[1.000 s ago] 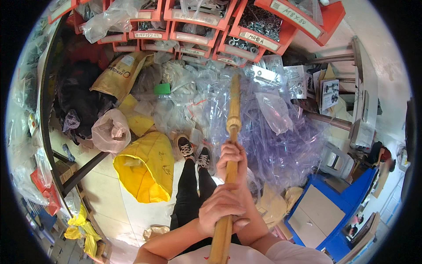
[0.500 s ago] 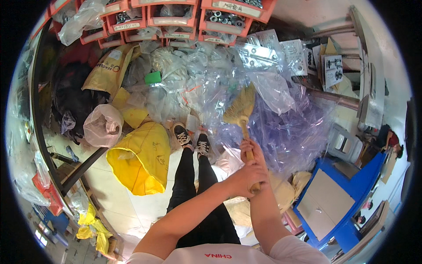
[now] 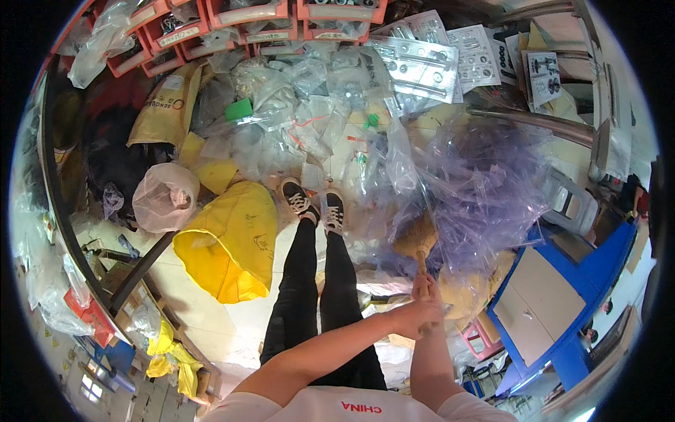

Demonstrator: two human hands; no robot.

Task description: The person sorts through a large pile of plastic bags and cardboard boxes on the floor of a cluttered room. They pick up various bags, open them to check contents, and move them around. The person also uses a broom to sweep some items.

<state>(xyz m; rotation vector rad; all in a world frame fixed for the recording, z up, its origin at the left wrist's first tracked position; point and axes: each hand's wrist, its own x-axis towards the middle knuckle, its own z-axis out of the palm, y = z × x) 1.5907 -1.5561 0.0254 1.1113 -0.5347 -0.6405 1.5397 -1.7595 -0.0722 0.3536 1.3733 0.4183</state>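
Note:
A short straw hand broom (image 3: 416, 240) is in both my hands, its bristles pointing away from me. My right hand (image 3: 425, 287) wraps the handle just below the bristles. Lower down the same handle, my left hand (image 3: 412, 318) is closed round it, partly overlapping the right wrist. The bristles lie against the near left edge of a heap of crumpled, purplish clear plastic film (image 3: 485, 186). A clear plastic bag (image 3: 399, 158) lies at the heap's far left side.
Left of my feet stands an open yellow sack (image 3: 228, 243), with a whitish bag (image 3: 165, 200) beyond it. Red parts bins (image 3: 264, 17) line the far side. A blue cabinet (image 3: 541, 302) stands at right. Packaged hardware sheets (image 3: 418, 67) lie at the far right.
The broom has come nearer to me and slightly right, both hands moving with it. The plastic film has shifted right, uncovering floor and small green scraps beyond my feet.

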